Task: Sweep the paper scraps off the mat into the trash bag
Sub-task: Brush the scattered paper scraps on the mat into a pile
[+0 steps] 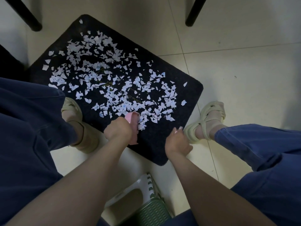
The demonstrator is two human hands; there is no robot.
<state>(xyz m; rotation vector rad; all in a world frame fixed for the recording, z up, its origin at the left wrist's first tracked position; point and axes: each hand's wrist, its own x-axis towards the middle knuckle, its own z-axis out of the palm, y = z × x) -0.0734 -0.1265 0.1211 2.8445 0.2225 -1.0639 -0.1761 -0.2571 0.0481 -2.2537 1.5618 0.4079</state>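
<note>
A dark mat point(156, 144) lies on the tiled floor, strewn with several white paper scraps point(104, 74). My left hand point(118, 132) grips a pink sheet-like thing point(133, 126) near the mat's near edge, and a small heap of scraps lies against its right side. My right hand point(176, 141) hovers over the mat's near right corner with curled fingers pinching what looks like a small white scrap point(180, 128). No trash bag is in view.
My two feet in pale sandals point(205, 123) stand at the mat's near corners, the left one point(71, 110) partly on it. A green and white stool point(146, 201) is below me. Black furniture legs point(194, 12) stand beyond the mat.
</note>
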